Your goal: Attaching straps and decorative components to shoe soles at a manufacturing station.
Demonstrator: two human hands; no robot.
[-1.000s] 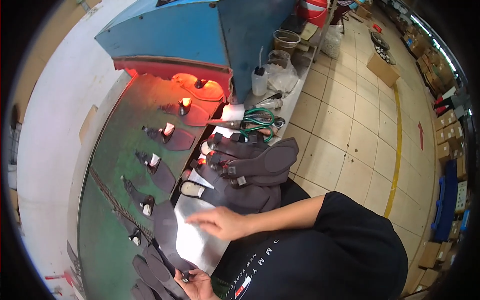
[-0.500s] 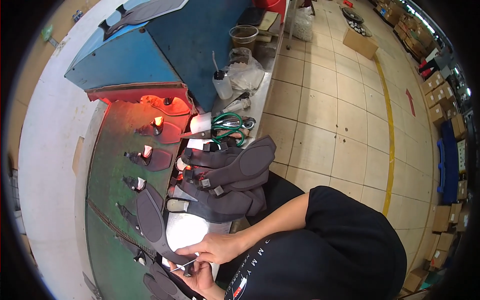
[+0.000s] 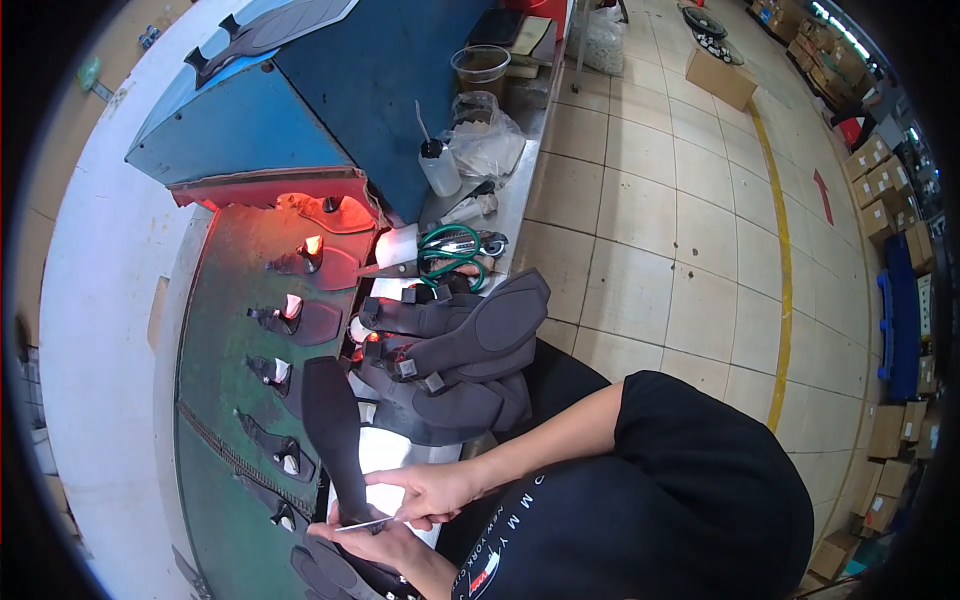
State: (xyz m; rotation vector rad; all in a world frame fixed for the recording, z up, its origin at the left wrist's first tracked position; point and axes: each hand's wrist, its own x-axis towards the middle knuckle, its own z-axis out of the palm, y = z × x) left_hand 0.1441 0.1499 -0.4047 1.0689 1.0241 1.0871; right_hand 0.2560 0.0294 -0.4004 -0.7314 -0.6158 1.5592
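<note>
My left hand (image 3: 385, 545) holds a dark grey shoe insole (image 3: 332, 425) by its narrow lower end, with the broad end pointing away from me. Close above it, my right hand (image 3: 440, 492) has its index finger stretched toward the insole's edge. A thin pale stick-like tool (image 3: 365, 525) runs from the right hand's fingers across the narrow end; its tip and exact kind are hard to make out. Beside the hands, several similar dark insoles (image 3: 480, 325) lie in an overlapping pile. A white lit surface (image 3: 385, 450) shows beneath the hands.
A green conveyor belt (image 3: 225, 340) carries several insoles on the left, leading to a blue heater housing (image 3: 250, 125) with a red glow. Green-handled scissors (image 3: 450, 255), a white bottle (image 3: 440, 168) and a plastic cup (image 3: 482, 72) stand along the metal ledge. Tiled floor (image 3: 640, 210) lies right.
The held insole has turned over or tilted, now showing a plain dark face, and stands more upright. My left hand has shifted slightly left and up; the right hand stays close to it.
</note>
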